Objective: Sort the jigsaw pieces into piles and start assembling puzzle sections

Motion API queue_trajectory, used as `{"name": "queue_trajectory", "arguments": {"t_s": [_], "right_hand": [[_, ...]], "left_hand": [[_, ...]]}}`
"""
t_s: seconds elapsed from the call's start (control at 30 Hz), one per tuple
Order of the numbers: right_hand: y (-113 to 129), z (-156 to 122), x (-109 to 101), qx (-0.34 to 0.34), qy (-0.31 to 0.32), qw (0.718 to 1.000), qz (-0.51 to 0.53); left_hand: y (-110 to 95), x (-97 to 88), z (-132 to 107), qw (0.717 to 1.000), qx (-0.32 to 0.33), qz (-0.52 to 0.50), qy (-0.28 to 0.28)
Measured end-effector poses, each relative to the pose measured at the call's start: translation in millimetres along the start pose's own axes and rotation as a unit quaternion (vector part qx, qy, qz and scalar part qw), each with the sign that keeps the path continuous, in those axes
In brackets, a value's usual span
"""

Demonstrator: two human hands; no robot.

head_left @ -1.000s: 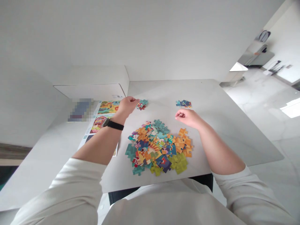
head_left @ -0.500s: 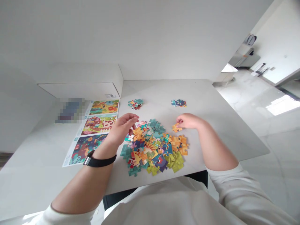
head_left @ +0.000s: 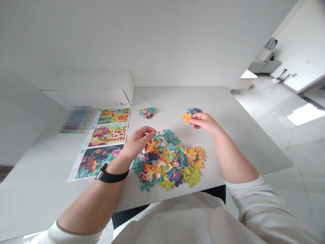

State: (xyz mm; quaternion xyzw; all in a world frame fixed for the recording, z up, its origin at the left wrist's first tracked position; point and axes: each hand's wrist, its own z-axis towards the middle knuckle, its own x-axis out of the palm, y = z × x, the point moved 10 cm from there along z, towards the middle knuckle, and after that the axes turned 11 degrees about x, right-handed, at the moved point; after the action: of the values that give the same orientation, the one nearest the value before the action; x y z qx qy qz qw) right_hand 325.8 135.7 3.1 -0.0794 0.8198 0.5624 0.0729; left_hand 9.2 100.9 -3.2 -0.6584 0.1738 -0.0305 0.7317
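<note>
My right hand (head_left: 204, 123) pinches an orange puzzle piece (head_left: 187, 118) between thumb and fingers. The piece is just in front of a small group of dark blue puzzle pieces (head_left: 194, 110) and partly covers it. My left hand (head_left: 139, 142), with a black band on its wrist, is at the upper left edge of a large mixed pile of puzzle pieces (head_left: 167, 159). Its thumb and index finger come together beside pale pieces; whether one is between them is hard to see. Orange, green, teal and purple pieces overlap in the pile.
Another small group of teal and red pieces (head_left: 147, 113) lies towards the back of the white table (head_left: 243, 135). On the left, a sheet with three printed pictures (head_left: 106, 135) lies before a white box (head_left: 86, 96). A blurred-out item (head_left: 76, 120) is beside the sheet.
My right hand has carried the orange piece away from me and slightly left, up to the dark blue group. My left hand has shifted right onto the pile's edge, its fingers drawing together.
</note>
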Motion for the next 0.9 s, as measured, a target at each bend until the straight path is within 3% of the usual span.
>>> {"name": "queue_trajectory", "arguments": {"t_s": [0.13, 0.37, 0.47, 0.57, 0.7, 0.8, 0.9], "right_hand": [[-7, 7, -6, 0.007, 0.000, 0.999, 0.042], [-34, 34, -44, 0.030, -0.115, 0.984, 0.133], [-28, 33, -70, -0.028, -0.236, 0.969, 0.062], [-8, 17, -83, -0.145, -0.333, 0.932, -0.008], [8, 8, -67, -0.237, -0.271, 0.932, 0.031], [13, 7, -52, -0.243, -0.210, 0.946, 0.045], [11, 9, -46, -0.224, -0.199, 0.954, 0.030]], "left_hand": [[1, 0.9, 1, 1.000, 0.001, -0.005, 0.005], [9, 1.0, 2, 1.000, 0.003, 0.001, 0.017], [11, 0.5, 2, 1.000, 0.005, 0.004, 0.020], [11, 0.7, 1, 1.000, 0.005, -0.003, 0.023], [10, 0.3, 1, 1.000, 0.007, -0.003, 0.021], [11, -0.7, 1, 1.000, 0.013, 0.001, 0.018], [12, -1.1, 1, 1.000, 0.014, 0.001, 0.020]]}}
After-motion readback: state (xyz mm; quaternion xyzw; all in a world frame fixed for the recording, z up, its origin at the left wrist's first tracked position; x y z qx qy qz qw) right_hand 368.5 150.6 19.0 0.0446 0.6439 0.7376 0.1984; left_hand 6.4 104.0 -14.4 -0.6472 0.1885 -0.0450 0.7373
